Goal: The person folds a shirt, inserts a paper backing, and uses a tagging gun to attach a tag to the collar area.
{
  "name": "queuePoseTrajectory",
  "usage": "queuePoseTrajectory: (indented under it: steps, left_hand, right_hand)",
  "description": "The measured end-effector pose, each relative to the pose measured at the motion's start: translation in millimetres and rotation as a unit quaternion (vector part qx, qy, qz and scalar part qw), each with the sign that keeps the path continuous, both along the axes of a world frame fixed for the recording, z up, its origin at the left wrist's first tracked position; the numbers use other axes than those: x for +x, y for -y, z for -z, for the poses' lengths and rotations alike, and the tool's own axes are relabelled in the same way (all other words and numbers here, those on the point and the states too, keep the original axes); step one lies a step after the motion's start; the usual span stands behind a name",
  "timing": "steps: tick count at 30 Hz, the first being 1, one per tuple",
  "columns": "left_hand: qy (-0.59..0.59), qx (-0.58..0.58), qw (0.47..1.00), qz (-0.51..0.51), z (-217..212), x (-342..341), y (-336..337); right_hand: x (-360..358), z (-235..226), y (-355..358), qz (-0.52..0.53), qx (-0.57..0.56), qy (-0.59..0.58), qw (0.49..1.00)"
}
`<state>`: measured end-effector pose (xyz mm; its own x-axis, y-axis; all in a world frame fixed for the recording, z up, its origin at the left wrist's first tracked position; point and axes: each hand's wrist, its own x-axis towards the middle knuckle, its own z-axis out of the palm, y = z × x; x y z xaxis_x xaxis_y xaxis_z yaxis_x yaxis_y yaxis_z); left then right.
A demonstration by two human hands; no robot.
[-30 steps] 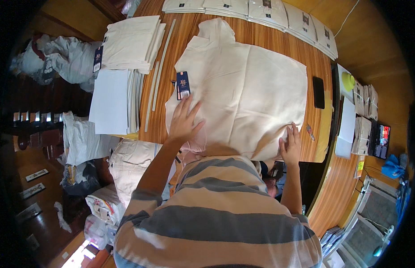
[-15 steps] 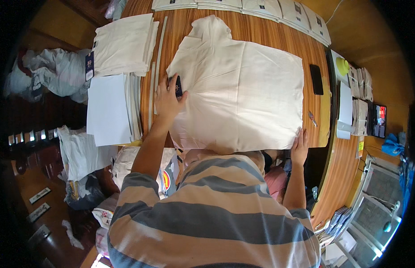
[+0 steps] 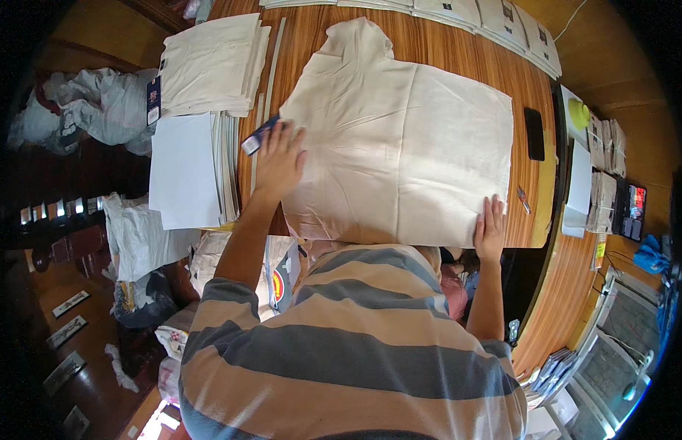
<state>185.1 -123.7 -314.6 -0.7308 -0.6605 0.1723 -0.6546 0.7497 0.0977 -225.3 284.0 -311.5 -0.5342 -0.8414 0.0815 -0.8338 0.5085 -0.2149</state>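
A cream cloth garment (image 3: 400,147), probably a shirt, lies spread on the wood-grain table, its narrower upper part pointing away from me. Shallow wrinkles run across its left half and a straight crease down its middle. My left hand (image 3: 279,163) rests open on the garment's left edge, fingers stretched out. Just beyond those fingertips a dark blue hang tag (image 3: 259,136) sticks out past the cloth's edge, slightly blurred. My right hand (image 3: 490,229) lies flat on the garment's near right corner, with fingers extended.
Left of the garment are a stack of folded cream garments (image 3: 209,62), a pile of white sheets (image 3: 181,172) and thin strips (image 3: 271,70). On the right lie a black phone (image 3: 534,134) and a small pointed tool (image 3: 523,199). Packed garments (image 3: 502,26) line the far edge.
The hang tag has swung from on top of the cloth to outside its left edge. My left hand has flattened, and my right hand has slid onto the corner. The view has shifted slightly.
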Motion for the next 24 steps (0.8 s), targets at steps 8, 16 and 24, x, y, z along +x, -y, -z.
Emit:
queuePoseTrajectory:
  steps: [8,16,24]
  left_hand:
    - [-0.043,-0.008,0.998,-0.050,-9,14,11]
    - [-0.129,0.365,0.911,-0.144,-32,41,65]
    - [-0.026,0.118,0.991,-0.052,-43,-20,24]
  right_hand:
    - [-22,6,-22,0.006,0.021,-0.027,0.999]
    - [-34,17,2,-0.001,-0.018,0.006,1.000]
    - [-36,12,11,0.001,-0.049,-0.011,0.999]
